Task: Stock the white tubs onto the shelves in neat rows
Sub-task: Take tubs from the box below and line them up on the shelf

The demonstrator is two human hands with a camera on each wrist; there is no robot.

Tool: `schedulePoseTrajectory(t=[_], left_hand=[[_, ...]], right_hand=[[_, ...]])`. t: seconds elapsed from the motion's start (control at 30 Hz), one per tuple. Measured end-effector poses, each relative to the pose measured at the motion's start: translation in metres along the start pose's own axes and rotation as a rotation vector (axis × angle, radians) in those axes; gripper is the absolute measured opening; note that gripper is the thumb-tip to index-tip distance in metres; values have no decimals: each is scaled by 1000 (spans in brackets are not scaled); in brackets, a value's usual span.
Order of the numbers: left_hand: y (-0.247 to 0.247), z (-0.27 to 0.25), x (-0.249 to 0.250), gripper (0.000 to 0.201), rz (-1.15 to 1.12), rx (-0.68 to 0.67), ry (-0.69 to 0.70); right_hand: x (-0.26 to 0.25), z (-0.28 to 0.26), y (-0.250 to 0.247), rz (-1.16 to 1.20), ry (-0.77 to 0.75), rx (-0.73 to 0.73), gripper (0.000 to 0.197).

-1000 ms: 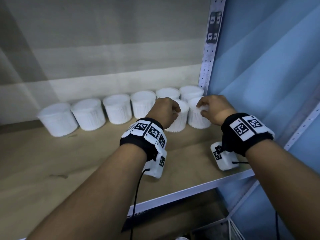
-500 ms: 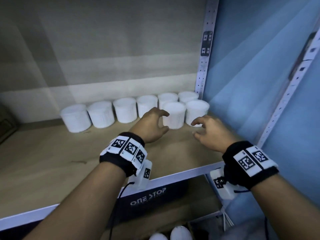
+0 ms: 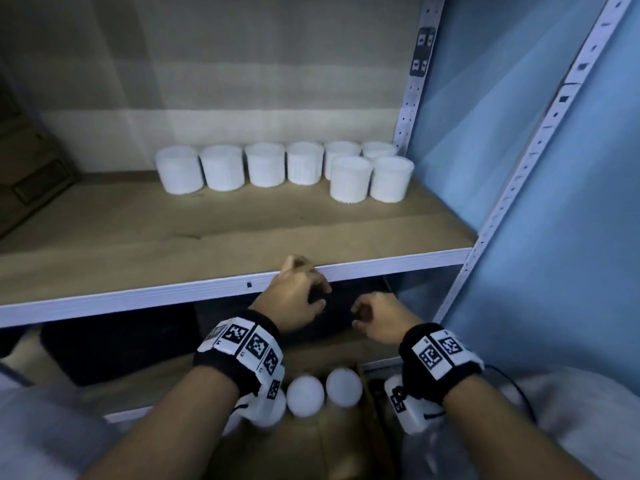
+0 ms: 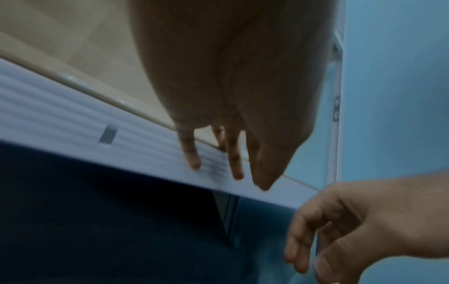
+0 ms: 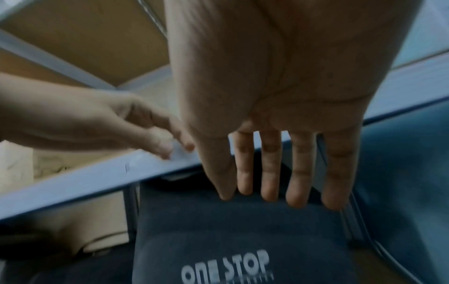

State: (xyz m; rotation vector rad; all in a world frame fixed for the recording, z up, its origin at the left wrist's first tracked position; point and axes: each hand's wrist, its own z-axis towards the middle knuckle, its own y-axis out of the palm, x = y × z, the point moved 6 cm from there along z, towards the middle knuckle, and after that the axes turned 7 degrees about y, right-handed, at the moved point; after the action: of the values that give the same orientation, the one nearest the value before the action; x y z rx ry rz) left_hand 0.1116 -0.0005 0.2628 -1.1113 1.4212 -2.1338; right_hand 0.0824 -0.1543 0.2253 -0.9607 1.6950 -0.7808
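- Eight white tubs [image 3: 265, 164] upright on the wooden shelf [image 3: 207, 244]: six in a back row along the rear wall, two in a second row just in front of them at the right end, near the perforated upright [image 3: 410, 98].
- More tubs below: two round white lids [image 3: 323, 389] visible between the wrists, apparently in a cardboard box [image 3: 332, 441].
- Left hand [image 3: 294, 299] at the shelf's front lip, fingers [image 4: 192, 153] loosely curled over the white edge, holding nothing.
- Right hand [image 3: 381, 320] just below the lip, beside the left; fingers [image 5: 269, 173] extended and relaxed, empty. Dark bag [image 5: 218, 249] marked "ONE STOP" beneath.
- Judged step: reaching down for fresh stock.
- Risks: knuckles or wrist units catching the shelf lip on the way back up; front pair bumped when the next tubs go in beside them, skewing the row; a loose grip on a lid letting a tub drop.
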Motion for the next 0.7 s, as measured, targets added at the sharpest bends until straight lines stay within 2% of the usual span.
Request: schedulePoseTrajectory(t=[0.13,0.2,0.27,0.33,0.5,0.6,0.7], left_hand=[[25,-14,1,26,104,216,112],[50,-21,-2,30,108,243,155],[87,-28,-18,38,61,123,116],[131,-37,-43,46,5,-65,-2],[224,-68,-104,55,-74,-417,-318],[263,-81,-122,63,-78,-556,-424],[287,-83,-129,74,-47,-646,-475]], right_hand=[[28,17,57,-2,92,-115,31],[40,27,83,-28,141,-165,32],[52,38,112,-6,174,-230,30],[68,48,140,-21,215,-272,31],[101,62,187,-116,276,-383,52],[118,70,207,-194,302,-436,65],[128,78,223,-277,321,-431,78]])
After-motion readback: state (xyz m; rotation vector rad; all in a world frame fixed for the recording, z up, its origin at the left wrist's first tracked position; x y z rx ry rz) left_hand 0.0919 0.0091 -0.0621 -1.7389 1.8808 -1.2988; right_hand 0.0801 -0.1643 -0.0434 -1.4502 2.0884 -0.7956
